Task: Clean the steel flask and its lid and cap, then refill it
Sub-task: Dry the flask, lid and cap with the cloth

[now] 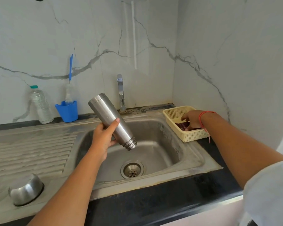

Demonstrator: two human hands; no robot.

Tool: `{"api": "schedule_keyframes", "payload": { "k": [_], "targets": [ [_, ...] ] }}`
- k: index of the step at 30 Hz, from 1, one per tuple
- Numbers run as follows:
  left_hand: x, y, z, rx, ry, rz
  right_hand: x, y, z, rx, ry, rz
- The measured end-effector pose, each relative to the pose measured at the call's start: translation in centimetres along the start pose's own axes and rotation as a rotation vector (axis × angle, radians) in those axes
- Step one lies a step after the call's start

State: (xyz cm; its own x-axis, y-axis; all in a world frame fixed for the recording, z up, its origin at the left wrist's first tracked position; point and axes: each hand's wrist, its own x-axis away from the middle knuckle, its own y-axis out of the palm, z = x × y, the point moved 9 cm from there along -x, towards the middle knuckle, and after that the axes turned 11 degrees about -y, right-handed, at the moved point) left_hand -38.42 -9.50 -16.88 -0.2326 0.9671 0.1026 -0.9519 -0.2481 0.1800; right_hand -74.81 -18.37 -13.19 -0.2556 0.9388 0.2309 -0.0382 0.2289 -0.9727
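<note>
My left hand (103,137) grips the steel flask (109,118) around its middle and holds it over the sink basin (153,144), tilted with its open threaded mouth pointing down to the right. My right hand (192,119) reaches into the cream plastic basket (191,136) at the sink's right and rests its fingers on a dark maroon object (183,125) inside; whether it grips that object I cannot tell. An upturned steel cap (25,190) stands on the drainboard at the lower left. The lid is not visible.
The tap (120,92) stands behind the basin, no water running. A blue cup (67,110) with a bottle brush (70,82) and a clear plastic water bottle (40,105) stand at the back left. The ribbed drainboard (31,152) lies left; a black counter edge runs in front.
</note>
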Motion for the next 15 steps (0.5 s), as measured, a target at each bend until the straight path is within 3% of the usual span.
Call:
{"api": "schedule_keyframes", "payload": {
  "k": [11, 15],
  "targets": [
    [-0.3, 0.1, -0.1, -0.007, 0.002, -0.005, -0.6, 0.4, -0.3, 0.049, -0.003, -0.200],
    [-0.2, -0.1, 0.0, 0.017, -0.006, 0.003, -1.3, 0.2, -0.3, 0.065, 0.003, -0.188]
  ]
}}
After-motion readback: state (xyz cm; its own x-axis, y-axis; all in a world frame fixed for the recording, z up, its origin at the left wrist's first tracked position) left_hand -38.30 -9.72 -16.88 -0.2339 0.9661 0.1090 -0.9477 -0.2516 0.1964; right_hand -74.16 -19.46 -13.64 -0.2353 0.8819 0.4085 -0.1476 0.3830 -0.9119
